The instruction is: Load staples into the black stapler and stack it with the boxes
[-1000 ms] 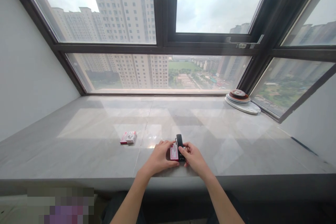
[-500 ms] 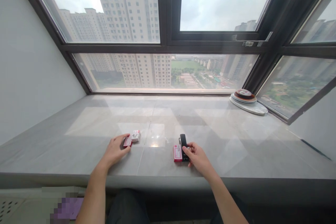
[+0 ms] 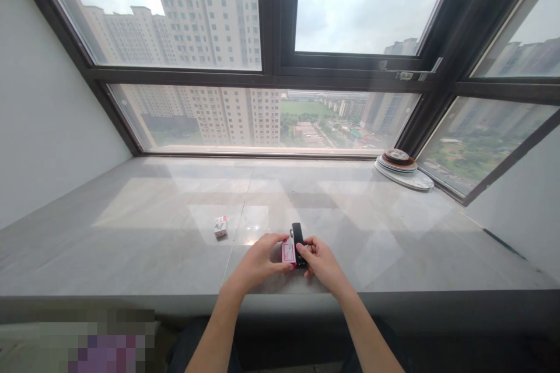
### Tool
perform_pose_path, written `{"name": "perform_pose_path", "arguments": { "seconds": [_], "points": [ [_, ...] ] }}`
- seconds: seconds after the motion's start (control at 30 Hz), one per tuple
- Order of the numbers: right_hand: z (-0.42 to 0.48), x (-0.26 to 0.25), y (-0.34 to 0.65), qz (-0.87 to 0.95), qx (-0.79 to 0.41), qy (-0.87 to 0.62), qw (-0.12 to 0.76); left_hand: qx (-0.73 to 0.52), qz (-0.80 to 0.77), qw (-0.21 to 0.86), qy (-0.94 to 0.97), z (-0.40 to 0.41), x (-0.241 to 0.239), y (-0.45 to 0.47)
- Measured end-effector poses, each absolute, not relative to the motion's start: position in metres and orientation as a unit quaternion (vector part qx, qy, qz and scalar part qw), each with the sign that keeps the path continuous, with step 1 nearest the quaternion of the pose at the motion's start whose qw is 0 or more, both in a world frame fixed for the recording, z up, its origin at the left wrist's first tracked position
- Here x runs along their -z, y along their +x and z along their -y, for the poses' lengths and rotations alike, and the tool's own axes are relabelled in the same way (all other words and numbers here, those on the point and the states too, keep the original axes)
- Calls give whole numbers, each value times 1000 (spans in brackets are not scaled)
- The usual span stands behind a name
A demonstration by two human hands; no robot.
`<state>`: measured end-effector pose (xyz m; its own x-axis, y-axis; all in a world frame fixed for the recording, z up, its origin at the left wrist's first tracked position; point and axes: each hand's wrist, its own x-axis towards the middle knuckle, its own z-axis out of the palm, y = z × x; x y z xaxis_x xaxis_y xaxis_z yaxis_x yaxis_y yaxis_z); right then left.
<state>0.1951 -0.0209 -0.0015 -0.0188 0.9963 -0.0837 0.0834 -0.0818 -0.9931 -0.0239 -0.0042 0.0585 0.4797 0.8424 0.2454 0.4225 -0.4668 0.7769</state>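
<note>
My left hand point(image 3: 260, 261) is closed on a small pink-and-white box point(image 3: 288, 250) near the front of the grey stone window sill point(image 3: 131, 245). Pressed against the box's right side lies a black stapler point(image 3: 298, 236), with my right hand point(image 3: 322, 263) gripping it, thumb and fingers at its near end. Whether a second box sits under my left fingers is hidden. To the left, apart from both hands, another small white-and-red box point(image 3: 220, 226) rests alone on the sill.
A stack of round plates point(image 3: 402, 168) stands at the sill's far right corner by the dark window frame point(image 3: 271, 76). A white wall point(image 3: 39, 128) bounds the left side. The sill's front edge runs just below my wrists.
My left hand reached left to the two small boxes, then came back to the stapler holding a box. Only one box is left there. My right hand stayed on the stapler.
</note>
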Motion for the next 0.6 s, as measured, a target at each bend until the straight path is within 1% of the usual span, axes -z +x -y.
{"name": "perform_pose_path", "arguments": {
  "seconds": [0.1, 0.23, 0.3, 0.37, 0.4, 0.43, 0.5, 0.6],
  "points": [
    [21, 1, 194, 492, -521, -527, 458, -307, -392, 350, 793, 3, -50, -6],
    [25, -3, 196, 488, -500, -546, 462, -342, -403, 302, 793, 3, -47, -20],
    [32, -5, 199, 485, -488, -565, 456, -383, -473, 242, 756, -5, -50, -48],
    [41, -7, 202, 488, -488, -576, 439, -413, -603, 162, 663, -18, -53, -85],
    [46, -8, 202, 495, -484, -578, 432, -407, -674, 123, 604, -26, -53, -104],
    [49, -8, 202, 506, -476, -580, 425, -378, -732, 108, 556, -34, -53, -122],
    [54, -8, 201, 529, -447, -591, 413, -317, -772, 132, 535, -47, -50, -145],
    [52, -8, 199, 550, -416, -613, 385, -276, -746, 177, 580, -61, -43, -138]
  ]
}}
